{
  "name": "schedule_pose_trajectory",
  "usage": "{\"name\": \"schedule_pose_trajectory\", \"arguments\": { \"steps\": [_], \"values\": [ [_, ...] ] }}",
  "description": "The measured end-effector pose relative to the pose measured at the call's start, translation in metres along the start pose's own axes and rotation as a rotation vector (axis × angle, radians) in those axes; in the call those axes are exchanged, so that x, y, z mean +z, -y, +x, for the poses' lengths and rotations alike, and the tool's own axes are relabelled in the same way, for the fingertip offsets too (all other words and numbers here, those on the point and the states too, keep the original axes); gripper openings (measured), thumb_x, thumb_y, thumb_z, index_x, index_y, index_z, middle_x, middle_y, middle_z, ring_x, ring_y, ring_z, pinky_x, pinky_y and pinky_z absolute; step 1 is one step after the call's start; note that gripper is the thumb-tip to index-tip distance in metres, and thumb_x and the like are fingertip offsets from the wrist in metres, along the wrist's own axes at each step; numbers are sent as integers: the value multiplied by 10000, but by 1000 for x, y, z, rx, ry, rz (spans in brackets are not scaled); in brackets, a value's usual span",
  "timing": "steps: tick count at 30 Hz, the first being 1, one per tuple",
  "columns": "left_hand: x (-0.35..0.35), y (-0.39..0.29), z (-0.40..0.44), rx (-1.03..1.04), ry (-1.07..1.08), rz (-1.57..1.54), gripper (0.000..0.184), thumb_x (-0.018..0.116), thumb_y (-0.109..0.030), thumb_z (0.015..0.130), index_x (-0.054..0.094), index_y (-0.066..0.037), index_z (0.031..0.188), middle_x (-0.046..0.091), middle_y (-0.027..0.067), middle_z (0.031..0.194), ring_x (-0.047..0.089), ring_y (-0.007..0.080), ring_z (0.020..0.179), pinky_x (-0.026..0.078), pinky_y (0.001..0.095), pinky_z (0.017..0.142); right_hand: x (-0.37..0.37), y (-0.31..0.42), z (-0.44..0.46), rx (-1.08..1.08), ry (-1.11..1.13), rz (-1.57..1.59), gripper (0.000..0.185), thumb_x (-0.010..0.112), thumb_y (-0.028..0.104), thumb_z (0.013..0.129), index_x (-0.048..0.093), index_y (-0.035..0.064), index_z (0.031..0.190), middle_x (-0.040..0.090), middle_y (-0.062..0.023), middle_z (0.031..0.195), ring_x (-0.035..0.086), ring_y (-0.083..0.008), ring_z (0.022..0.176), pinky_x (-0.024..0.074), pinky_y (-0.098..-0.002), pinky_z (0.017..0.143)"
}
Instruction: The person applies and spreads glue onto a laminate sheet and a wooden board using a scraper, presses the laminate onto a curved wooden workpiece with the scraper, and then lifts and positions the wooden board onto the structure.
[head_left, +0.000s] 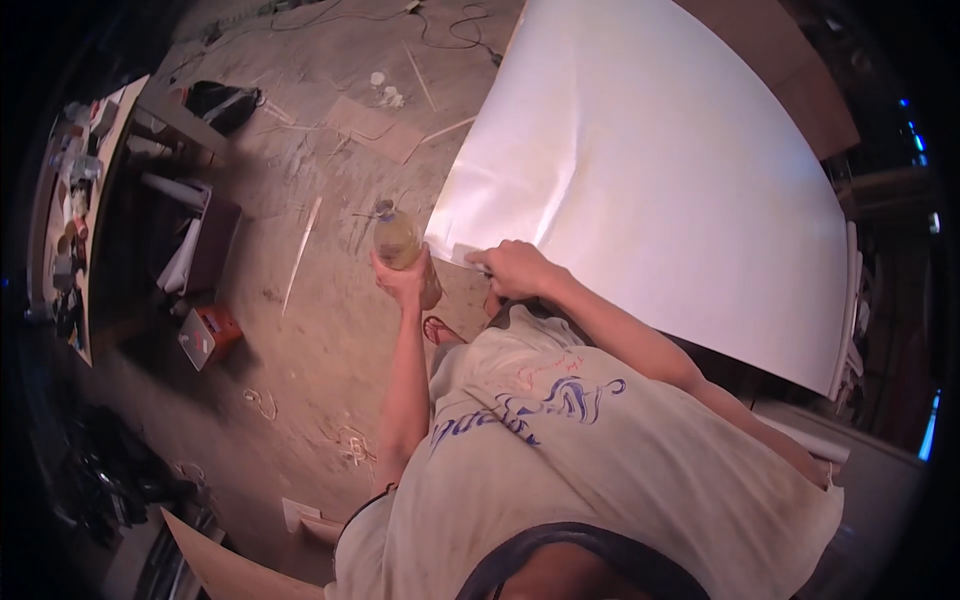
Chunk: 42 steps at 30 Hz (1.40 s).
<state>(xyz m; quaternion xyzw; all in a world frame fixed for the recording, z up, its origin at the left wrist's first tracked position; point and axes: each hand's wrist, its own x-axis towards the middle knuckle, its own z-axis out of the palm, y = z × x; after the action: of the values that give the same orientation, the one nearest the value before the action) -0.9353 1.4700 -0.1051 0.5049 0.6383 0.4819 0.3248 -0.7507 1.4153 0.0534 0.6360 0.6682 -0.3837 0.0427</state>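
My left hand (403, 277) is closed around a clear plastic bottle (396, 240) with yellowish liquid in it, held upright over the floor. My right hand (520, 268) grips a small, pale flat scraper (465, 253) at the near left corner of a large white sheet (650, 180). The scraper's blade lies against the sheet's edge, and its exact shape is hard to make out against the white. Creases and shiny ripples run across the sheet near this corner. The bottle is just left of the sheet, apart from the scraper.
To the left stands a workbench (112, 190) crowded with small items. An orange box (212, 336) sits on the floor below it. Thin wood strips and a brown board (375, 128) lie on the floor ahead. Black plastic bags (110, 470) are at lower left.
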Motion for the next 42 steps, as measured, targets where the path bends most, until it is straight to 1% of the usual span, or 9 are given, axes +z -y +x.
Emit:
{"name": "schedule_pose_trajectory", "arguments": {
  "steps": [5,11,15,18,19,21,22,26,42],
  "values": [
    [-7,-10,7,21,88,-25,690,884,-258,563,542,17,1095,642,190,999,636,319,907,489,421,830,24,2,-22,-57,7,430,418,619,151,793,601,46,1197,679,-196,963,662,-310,895,511,-395,801],
    [-6,-5,12,92,109,28,669,883,-262,582,543,21,1083,631,181,995,618,303,920,478,402,851,-29,-17,-105,194,-693,879,528,686,363,843,591,-85,1107,664,-160,1002,617,-197,920,496,-338,812],
    [-1,-3,18,86,165,-82,697,886,-251,581,539,33,1115,622,181,1009,608,308,927,473,403,859,-42,-79,-98,191,-852,692,347,605,218,906,604,-22,1157,690,-95,998,619,-137,919,484,-307,813],
    [2,-6,17,93,143,-157,698,889,-240,577,540,34,1116,620,174,1014,606,311,926,473,411,854,-12,-85,-78,349,-831,240,498,461,17,802,587,157,1263,669,-167,1040,653,-271,916,485,-365,856],
    [-1,-7,15,90,134,-179,696,889,-237,575,542,33,1114,620,172,1014,606,311,926,473,414,852,27,-118,-56,101,-1063,-29,608,424,-9,729,577,199,1279,670,-182,994,635,-345,911,490,-409,873],
    [-4,-2,14,128,99,-67,692,890,-238,573,544,30,1109,622,168,1007,606,311,926,473,418,848,26,-106,-66,261,-438,-161,622,437,-6,725,569,214,1291,665,-164,1036,626,-331,964,487,-421,887],
    [-3,-1,15,144,73,-12,691,891,-239,572,545,29,1106,623,167,1004,607,311,926,474,419,846,-4,-78,-78,381,-337,-105,603,457,6,730,570,201,1289,661,-152,1067,620,-336,986,490,-430,866],
    [-15,-9,10,61,138,-9,710,897,-251,562,547,28,1112,626,173,1017,609,315,941,471,420,862,-29,-132,-60,442,-666,-125,518,499,66,773,579,190,1270,673,-184,978,640,-352,929,499,-446,828],
    [-13,-3,18,77,199,-81,707,898,-248,579,531,37,1112,609,173,1042,599,305,955,465,414,876,22,-44,-72,320,-121,-110,631,529,8,689,613,303,1241,693,-107,979,653,-316,869,516,-409,770]
  ]
}}
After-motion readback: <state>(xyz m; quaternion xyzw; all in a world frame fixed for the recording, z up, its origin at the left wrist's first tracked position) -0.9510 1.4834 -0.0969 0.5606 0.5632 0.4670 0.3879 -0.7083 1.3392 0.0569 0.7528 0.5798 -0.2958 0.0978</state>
